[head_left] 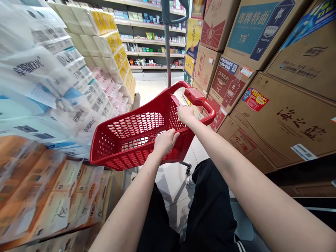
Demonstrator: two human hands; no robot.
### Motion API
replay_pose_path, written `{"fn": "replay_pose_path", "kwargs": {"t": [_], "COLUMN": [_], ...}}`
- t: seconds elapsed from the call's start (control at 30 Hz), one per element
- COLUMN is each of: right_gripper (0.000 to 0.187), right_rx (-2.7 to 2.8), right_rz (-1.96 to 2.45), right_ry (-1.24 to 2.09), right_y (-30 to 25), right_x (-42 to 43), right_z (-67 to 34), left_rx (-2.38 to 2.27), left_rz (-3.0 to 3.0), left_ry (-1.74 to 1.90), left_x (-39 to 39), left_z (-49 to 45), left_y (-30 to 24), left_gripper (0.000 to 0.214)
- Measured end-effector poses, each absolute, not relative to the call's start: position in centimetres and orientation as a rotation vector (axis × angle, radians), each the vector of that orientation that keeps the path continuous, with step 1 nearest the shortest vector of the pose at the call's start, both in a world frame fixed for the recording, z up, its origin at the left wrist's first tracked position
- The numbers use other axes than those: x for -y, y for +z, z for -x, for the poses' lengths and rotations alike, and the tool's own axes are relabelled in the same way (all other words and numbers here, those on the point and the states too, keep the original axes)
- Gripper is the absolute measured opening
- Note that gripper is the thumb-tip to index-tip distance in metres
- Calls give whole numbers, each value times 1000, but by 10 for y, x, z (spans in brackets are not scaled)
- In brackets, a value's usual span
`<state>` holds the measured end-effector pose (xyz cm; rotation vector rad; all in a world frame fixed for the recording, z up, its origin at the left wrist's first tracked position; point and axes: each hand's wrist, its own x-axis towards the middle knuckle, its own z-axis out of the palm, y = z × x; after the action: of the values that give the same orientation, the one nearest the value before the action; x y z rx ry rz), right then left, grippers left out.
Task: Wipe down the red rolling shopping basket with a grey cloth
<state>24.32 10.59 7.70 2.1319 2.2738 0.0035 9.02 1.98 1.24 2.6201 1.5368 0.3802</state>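
Observation:
A red plastic shopping cart [132,122] with a perforated basket stands at a slant in front of me, its basket bare inside. My left hand [166,141] is closed over the basket's near long rim, thumb on top. Farther along, my right hand [185,114] grips the rim at the handle end, its fingers curled inward and partly hidden. The thick red handle [196,96] rises just beyond my right hand, not held by it. Below the basket, a caster wheel [188,170] shows on the tiled floor.
Stacked packs of tissue [76,80] line the left side, with orange packs [52,189] lower down. Cardboard cartons [288,115] are piled along the right. Behind the cart rises a grey pole [167,49], with goods shelves [152,45] at the aisle's far end.

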Motion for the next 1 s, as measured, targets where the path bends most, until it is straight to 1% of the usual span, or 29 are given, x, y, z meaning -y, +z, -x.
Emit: {"fn": "replay_pose_path", "kwargs": {"t": [0.1, 0.23, 0.47, 0.63, 0.73, 0.87, 1.0], "right_gripper": [41, 37, 36, 37, 43, 53, 59], "right_rx": [-2277, -2381, -2300, -2367, -2426, -2597, -2603], "right_rz": [-2176, -1991, -1854, -1712, -1657, -1580, -1795], "right_ry": [25, 63, -18, -56, 30, 251, 369], "right_y": [76, 84, 120, 142, 137, 113, 92], "right_x": [-109, -99, -73, -53, -41, -32, -29], "right_z": [-247, -254, -273, -298, -314, -329, -329], "left_rx": [-1543, -1530, -1566, -1594, -1591, -1577, -1482], "left_rz": [-2603, -2597, -2553, -2532, -2529, -2543, -2564], "left_ry": [370, 357, 314, 311, 324, 349, 411], "left_x": [-22, -23, -26, -28, -27, -26, -27], "left_z": [-89, -87, -94, -99, -99, -99, -90], "left_y": [13, 15, 19, 20, 20, 20, 17], "left_gripper": [49, 49, 49, 50, 50, 50, 45]}}
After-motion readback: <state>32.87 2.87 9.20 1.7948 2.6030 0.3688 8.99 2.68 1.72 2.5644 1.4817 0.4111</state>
